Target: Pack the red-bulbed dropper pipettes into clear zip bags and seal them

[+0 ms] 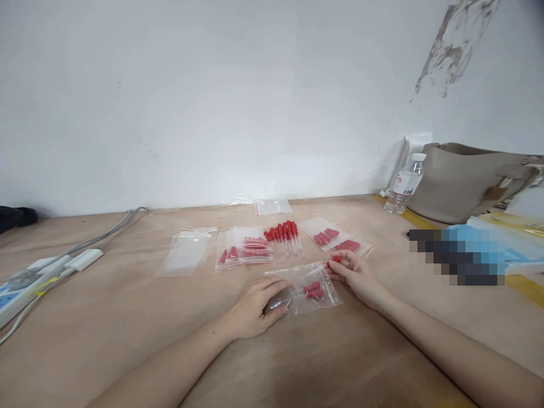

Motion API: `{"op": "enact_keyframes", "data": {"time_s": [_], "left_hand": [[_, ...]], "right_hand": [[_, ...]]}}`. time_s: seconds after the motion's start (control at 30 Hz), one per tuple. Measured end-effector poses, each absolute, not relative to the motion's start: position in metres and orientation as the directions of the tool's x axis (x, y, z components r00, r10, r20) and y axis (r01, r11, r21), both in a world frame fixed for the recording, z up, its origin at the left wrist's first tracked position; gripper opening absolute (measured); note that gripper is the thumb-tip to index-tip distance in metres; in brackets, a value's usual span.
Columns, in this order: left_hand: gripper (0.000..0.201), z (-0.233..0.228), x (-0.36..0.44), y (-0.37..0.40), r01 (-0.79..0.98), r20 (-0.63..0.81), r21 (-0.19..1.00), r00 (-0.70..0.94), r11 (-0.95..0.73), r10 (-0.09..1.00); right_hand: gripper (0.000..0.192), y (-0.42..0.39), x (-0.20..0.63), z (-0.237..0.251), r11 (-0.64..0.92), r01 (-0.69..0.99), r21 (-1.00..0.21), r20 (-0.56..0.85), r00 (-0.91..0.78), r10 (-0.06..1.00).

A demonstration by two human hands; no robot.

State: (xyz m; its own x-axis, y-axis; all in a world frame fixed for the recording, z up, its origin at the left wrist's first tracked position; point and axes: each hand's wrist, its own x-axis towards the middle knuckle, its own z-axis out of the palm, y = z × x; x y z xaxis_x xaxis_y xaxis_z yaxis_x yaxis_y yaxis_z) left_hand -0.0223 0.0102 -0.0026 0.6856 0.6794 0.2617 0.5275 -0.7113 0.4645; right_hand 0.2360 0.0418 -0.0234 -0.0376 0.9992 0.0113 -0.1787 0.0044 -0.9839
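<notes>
The left hand [255, 306] lies flat, fingers spread, pinning the near-left edge of a clear plastic zip bag [304, 286] holding two red-bulbed droppers. The right hand [355, 272], at the bag's three o'clock, pinches one red-bulbed glass dropper [334, 262] at the bag's upper right corner, its long axis running roughly nine to three o'clock. At twelve o'clock on the tan wooden desk [127, 306] lies a row of loose red-bulbed droppers [284, 237]. A white wall stands behind.

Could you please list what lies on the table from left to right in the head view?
Power strip → empty bags → filled bags → loose droppers → water bottle → handbag.
</notes>
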Motion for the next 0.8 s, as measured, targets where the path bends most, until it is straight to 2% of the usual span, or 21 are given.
{"op": "enact_keyframes", "data": {"time_s": [0.13, 0.23, 0.3, 0.43, 0.5, 0.67, 0.8], "left_hand": [[0.051, -0.001, -0.022, 0.009, 0.526, 0.249, 0.483, 0.684, -0.7, 0.685], [0.051, -0.002, -0.022, 0.01, 0.529, 0.253, 0.482, 0.679, -0.698, 0.689], [0.05, -0.003, -0.022, 0.01, 0.526, 0.261, 0.479, 0.679, -0.703, 0.686], [0.05, -0.004, -0.022, 0.011, 0.515, 0.272, 0.482, 0.681, -0.709, 0.68], [0.05, -0.004, -0.022, 0.011, 0.506, 0.279, 0.487, 0.682, -0.712, 0.676], [0.05, -0.003, -0.022, 0.011, 0.506, 0.269, 0.491, 0.686, -0.709, 0.676], [0.044, -0.003, -0.022, 0.011, 0.512, 0.264, 0.478, 0.691, -0.714, 0.673]], "right_hand": [[0.03, 0.047, 0.243, -0.028, 0.071, 0.103, -0.992, 0.051, -0.193, 0.98], [0.027, 0.053, 0.25, -0.029, 0.178, 0.347, -0.921, 0.11, -0.206, 0.972], [0.023, 0.057, 0.253, -0.028, 0.245, 0.429, -0.87, 0.138, -0.264, 0.955], [0.021, 0.059, 0.25, -0.026, 0.325, 0.461, -0.826, 0.192, -0.313, 0.93], [0.024, 0.056, 0.245, -0.025, 0.306, 0.412, -0.858, 0.189, -0.301, 0.935], [0.035, 0.042, 0.231, -0.015, 0.184, 0.239, -0.953, 0.073, -0.41, 0.909], [0.033, 0.041, 0.235, -0.007, 0.07, 0.274, -0.959, -0.05, -0.408, 0.912]]}}
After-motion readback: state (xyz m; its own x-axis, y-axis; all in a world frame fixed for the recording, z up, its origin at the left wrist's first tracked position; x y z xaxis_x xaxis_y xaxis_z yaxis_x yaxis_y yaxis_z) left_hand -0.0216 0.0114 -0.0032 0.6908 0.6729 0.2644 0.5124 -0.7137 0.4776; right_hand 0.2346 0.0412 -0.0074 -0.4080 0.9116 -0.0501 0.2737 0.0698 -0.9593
